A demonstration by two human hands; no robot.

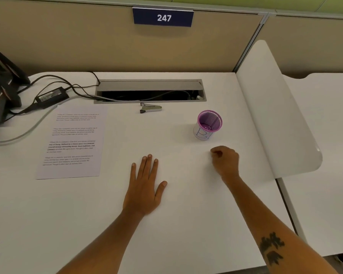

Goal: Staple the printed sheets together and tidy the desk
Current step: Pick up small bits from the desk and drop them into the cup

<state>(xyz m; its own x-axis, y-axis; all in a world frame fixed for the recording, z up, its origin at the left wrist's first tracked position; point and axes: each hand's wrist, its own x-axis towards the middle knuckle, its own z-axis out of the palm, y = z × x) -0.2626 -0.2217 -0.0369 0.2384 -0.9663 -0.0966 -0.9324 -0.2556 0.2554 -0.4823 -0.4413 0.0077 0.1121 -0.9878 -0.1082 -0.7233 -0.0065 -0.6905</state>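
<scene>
Here we rest our left hand [145, 186] flat on the desk [186, 224], fingers straight and spread, holding nothing. Our right hand [225, 161] sits near the right edge with its fingers curled into a loose fist; whether anything small is tucked inside, we cannot tell.

The printed sheets [73, 142] lie flat toward the left edge, well apart from both hands. They look like a thin stack, though we cannot count the pages. We judge them light and floppy, prone to sliding on the smooth top, so we would square them up and pinch them at a corner. The stapler [150, 109] lies at the back edge, just in front of the cable tray [150, 90], its jaws standing open. It seems small, stiff and easy to lift by its body.

The purple mesh cup [208, 124] stands upright beyond our right hand. At the back left corner sit a power adapter [52, 96], trailing cables [48, 81] and a dark device [0, 86]; one grey cable runs just beside the sheets. Nothing blocks the reach to stapler or paper.
</scene>
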